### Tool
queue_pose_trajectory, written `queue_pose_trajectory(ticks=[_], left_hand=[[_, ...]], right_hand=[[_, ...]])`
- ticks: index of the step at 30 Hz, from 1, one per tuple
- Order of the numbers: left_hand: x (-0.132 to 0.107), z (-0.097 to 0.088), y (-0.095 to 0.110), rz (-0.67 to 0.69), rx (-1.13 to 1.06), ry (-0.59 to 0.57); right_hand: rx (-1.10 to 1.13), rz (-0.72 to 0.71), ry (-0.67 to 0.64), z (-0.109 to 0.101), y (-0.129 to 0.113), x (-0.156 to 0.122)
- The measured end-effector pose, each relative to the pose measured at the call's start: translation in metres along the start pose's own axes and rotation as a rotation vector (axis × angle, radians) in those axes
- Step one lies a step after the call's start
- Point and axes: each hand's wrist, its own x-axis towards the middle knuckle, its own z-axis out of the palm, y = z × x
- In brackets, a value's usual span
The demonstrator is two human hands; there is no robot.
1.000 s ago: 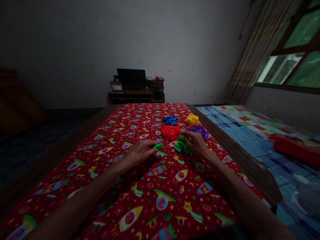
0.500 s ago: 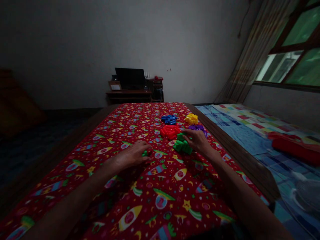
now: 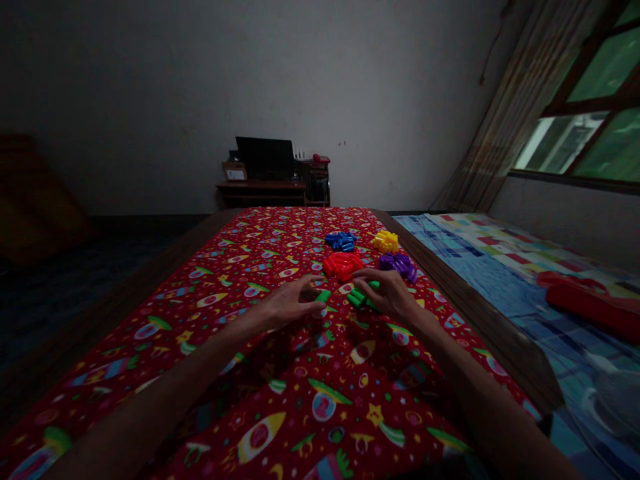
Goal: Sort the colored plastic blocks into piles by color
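My left hand (image 3: 287,303) is just left of the green pile, its thumb and fingers closed around a small green plastic piece (image 3: 323,296) that pokes out at the fingertips. Over the pile of green plastic pieces (image 3: 357,298) reaches my right hand (image 3: 393,293), fingers bent and apart, seeming to touch the pieces; it partly covers them. Directly behind lies a heap of red pieces (image 3: 342,265). Purple pieces (image 3: 397,265) are grouped beyond my right hand. Farther back are blue pieces (image 3: 341,241) and yellow pieces (image 3: 387,241). Their exact kind is too small and dark to make out.
A red patterned cloth (image 3: 280,393) covers the long table, whose wooden edge (image 3: 480,327) shows on the right. Beside it is a bed (image 3: 465,260) with a red bag (image 3: 585,303) and a fan (image 3: 620,393). A monitor (image 3: 265,158) stands on a desk by the wall.
My left hand has moved right, towards the green pile, with the green piece between its fingers. My right hand has lowered slightly over the pile, uncovering more of the purple pieces.
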Motion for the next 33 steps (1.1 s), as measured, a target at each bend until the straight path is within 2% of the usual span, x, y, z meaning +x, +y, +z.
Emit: queue_pose_trajectory(ticks=[2,4,5,8,11,14,17,20,24,26,30,33], left_hand=[[0.002,0.013,0.007,-0.021,-0.253,-0.043],[0.003,0.023,0.009,-0.037,-0.373,-0.064],[0.003,0.027,0.009,-0.044,-0.397,-0.064],[0.002,0.03,0.008,-0.037,-0.405,-0.045],[0.003,0.027,0.005,0.007,-0.325,0.013],[0.004,0.024,-0.003,0.011,-0.241,0.057],[0.007,0.021,-0.015,0.038,-0.172,0.074],[0.009,0.02,-0.027,0.05,-0.152,0.08],[0.01,0.018,-0.033,-0.007,-0.2,0.093],[0.011,0.018,-0.035,-0.028,-0.237,0.098],[0.01,0.019,-0.035,-0.032,-0.272,0.102],[0.01,0.018,-0.035,-0.01,-0.231,0.129]], right_hand=[[0.122,-0.149,-0.153,0.008,-0.016,0.0],[0.125,-0.26,-0.239,0.015,-0.022,-0.001],[0.093,-0.265,-0.252,0.016,-0.021,-0.001],[-0.044,-0.103,-0.229,0.004,-0.011,0.001],[-0.148,0.087,-0.199,-0.025,0.005,0.004],[-0.161,0.204,-0.238,-0.048,0.021,0.004],[-0.113,0.26,-0.368,-0.052,0.031,0.002],[-0.075,0.25,-0.445,-0.044,0.032,-0.001],[-0.116,0.211,-0.425,-0.031,0.028,-0.004],[-0.166,0.179,-0.375,-0.028,0.027,-0.006],[-0.22,0.126,-0.22,-0.033,0.022,-0.005],[-0.242,0.188,-0.054,-0.043,0.014,-0.001]])
